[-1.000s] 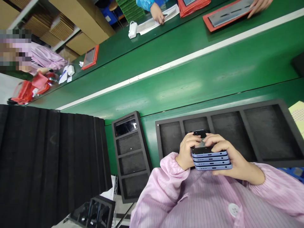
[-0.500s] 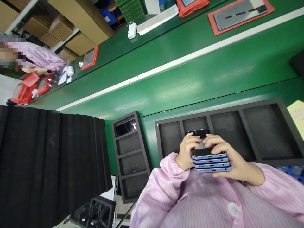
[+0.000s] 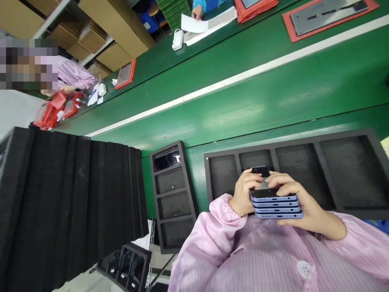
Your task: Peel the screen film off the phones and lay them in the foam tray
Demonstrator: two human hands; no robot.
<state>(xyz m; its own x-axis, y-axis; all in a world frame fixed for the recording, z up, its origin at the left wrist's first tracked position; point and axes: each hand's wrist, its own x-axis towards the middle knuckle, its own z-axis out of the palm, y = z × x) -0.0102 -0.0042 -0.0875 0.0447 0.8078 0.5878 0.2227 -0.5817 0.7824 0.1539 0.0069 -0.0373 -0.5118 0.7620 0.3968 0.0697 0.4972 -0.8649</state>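
Between my hands is a stack of several phone frames [image 3: 277, 205] with bluish edges, close to my chest. My left hand [image 3: 245, 190] grips the stack's left side, its fingertips on the dark top face. On the other side my right hand [image 3: 299, 198] wraps the stack, thumb underneath and fingers over the top. Beneath and beyond the hands lies a black foam tray [image 3: 316, 142] with several compartments. A second, narrower foam tray [image 3: 172, 213] stands to the left, holding one dark glossy screen [image 3: 167, 160] in its far compartment.
Tall stacked black foam trays [image 3: 85, 202] fill the left side, with another loaded tray [image 3: 129, 265] below. Across the green bench [image 3: 231, 109] lie red sleeves [image 3: 48, 115], a white adapter [image 3: 178, 39] and a metal panel [image 3: 328, 16]. A co-worker's hand [image 3: 197, 12] holds paper at the top.
The view has shifted slightly, moving the scene rightward. A blue-sleeved co-worker's hand with paper has appeared across the bench. Both my hands keep the same grip on the stack.
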